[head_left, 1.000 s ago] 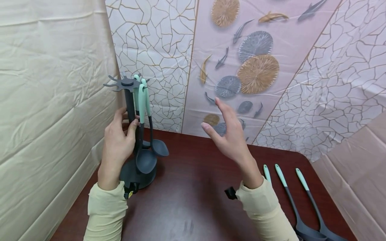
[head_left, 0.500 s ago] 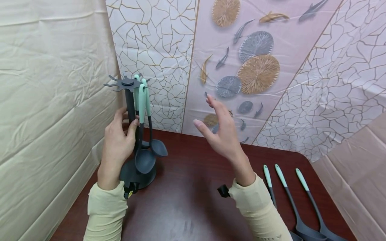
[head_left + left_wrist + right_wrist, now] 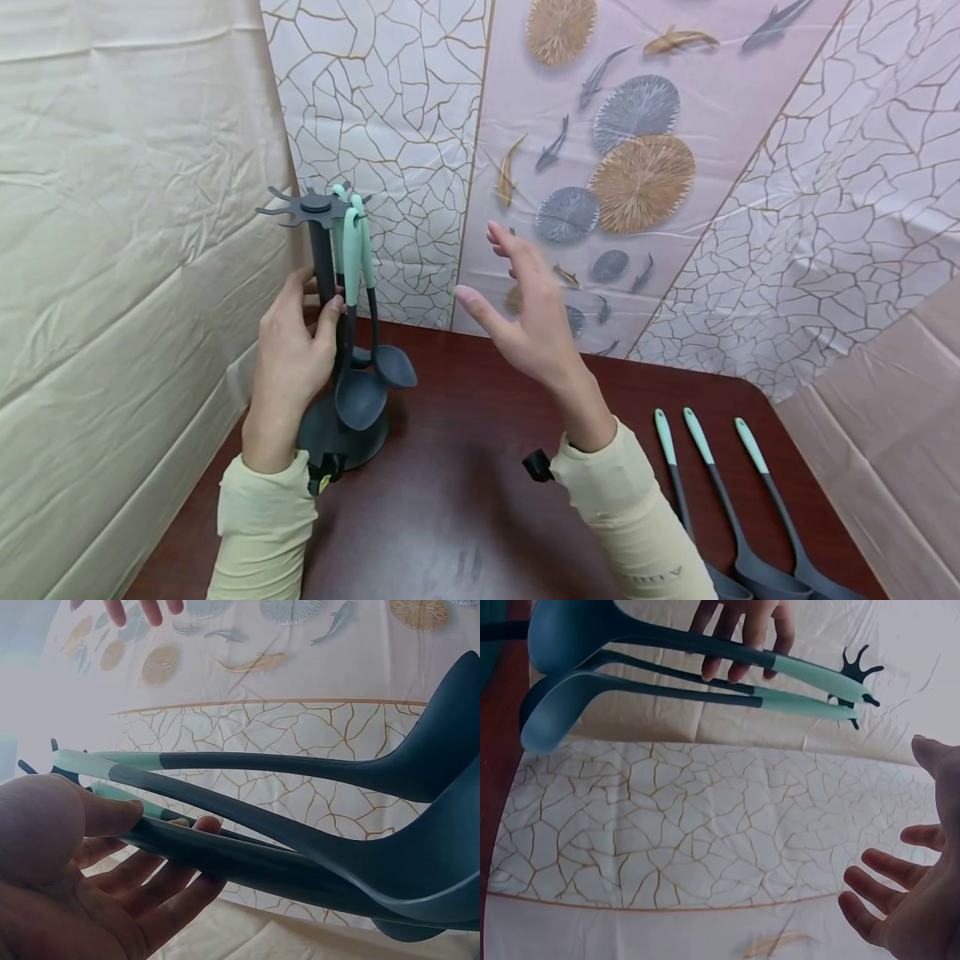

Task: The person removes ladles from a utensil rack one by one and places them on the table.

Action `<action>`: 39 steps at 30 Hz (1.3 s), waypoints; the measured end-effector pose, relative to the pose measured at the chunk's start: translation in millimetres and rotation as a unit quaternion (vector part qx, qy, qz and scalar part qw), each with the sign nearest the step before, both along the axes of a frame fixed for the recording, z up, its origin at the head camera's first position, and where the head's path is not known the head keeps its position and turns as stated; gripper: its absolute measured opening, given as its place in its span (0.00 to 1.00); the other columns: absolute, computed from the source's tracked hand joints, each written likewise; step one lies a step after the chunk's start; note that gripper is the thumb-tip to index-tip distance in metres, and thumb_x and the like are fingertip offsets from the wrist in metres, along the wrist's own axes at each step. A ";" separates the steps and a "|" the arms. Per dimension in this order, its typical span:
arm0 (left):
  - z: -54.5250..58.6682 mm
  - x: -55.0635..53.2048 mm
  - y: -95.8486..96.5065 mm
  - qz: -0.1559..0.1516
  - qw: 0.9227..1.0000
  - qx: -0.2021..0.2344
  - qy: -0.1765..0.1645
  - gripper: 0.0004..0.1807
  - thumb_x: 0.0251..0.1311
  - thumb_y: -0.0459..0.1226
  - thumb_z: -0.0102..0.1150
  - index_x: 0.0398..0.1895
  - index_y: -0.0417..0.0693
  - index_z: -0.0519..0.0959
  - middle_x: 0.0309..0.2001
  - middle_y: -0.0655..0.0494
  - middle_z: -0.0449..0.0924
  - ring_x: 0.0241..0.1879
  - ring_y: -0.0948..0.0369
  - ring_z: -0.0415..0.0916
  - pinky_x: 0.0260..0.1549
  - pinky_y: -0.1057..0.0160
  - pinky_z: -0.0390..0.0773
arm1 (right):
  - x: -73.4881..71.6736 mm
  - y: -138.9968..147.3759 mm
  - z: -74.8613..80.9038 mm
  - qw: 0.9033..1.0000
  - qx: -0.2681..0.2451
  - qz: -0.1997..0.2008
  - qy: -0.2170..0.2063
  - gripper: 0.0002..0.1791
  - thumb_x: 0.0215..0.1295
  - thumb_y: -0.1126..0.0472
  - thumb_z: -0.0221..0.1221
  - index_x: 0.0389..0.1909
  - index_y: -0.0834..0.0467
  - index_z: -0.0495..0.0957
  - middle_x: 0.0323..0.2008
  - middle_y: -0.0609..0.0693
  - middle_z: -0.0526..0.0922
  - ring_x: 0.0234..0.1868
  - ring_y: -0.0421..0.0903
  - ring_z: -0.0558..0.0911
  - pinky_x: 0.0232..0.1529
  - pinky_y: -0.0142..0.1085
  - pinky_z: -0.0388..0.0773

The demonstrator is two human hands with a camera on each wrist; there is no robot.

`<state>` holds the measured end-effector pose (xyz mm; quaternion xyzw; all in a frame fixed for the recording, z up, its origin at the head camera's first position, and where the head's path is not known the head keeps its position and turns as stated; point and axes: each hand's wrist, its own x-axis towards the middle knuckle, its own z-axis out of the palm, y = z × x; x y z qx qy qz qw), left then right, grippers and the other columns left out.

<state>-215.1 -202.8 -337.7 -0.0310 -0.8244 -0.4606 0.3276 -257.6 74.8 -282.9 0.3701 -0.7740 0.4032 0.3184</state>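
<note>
A dark utensil stand (image 3: 321, 258) with a ring of hooks on top stands at the left of the table. My left hand (image 3: 295, 346) grips its upright pole, thumb on the near side; the left wrist view shows the fingers (image 3: 169, 900) around the pole (image 3: 247, 862). From the hooks hang several mint-handled utensils, among them a ladle (image 3: 362, 400) in front and a spoon-like one (image 3: 395, 367) to its right. My right hand (image 3: 528, 321) is in the air right of the stand, thumb and fingers spread apart, holding nothing.
On the table's right side lie a long-handled utensil (image 3: 672, 467), a second one (image 3: 720, 483) and a third (image 3: 776, 500), all with mint handle ends and heads partly cut off by the frame. Cloth walls (image 3: 150, 250) close in the dark red table (image 3: 450, 500).
My right hand has moved left toward the stand, and more of the nearest lying utensil shows. The left hand stays on the pole.
</note>
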 end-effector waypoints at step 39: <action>-2.2 -1.9 -2.4 -0.003 1.000 -0.005 0.008 0.24 0.79 0.35 0.56 0.74 0.41 0.69 0.56 0.40 0.81 0.53 0.45 0.85 0.52 0.40 0.84 | 3.9 -95.0 -0.6 0.995 -0.047 0.072 -0.057 0.30 0.70 0.56 0.69 0.69 0.61 0.74 0.55 0.56 0.82 0.52 0.46 0.83 0.49 0.37 0.84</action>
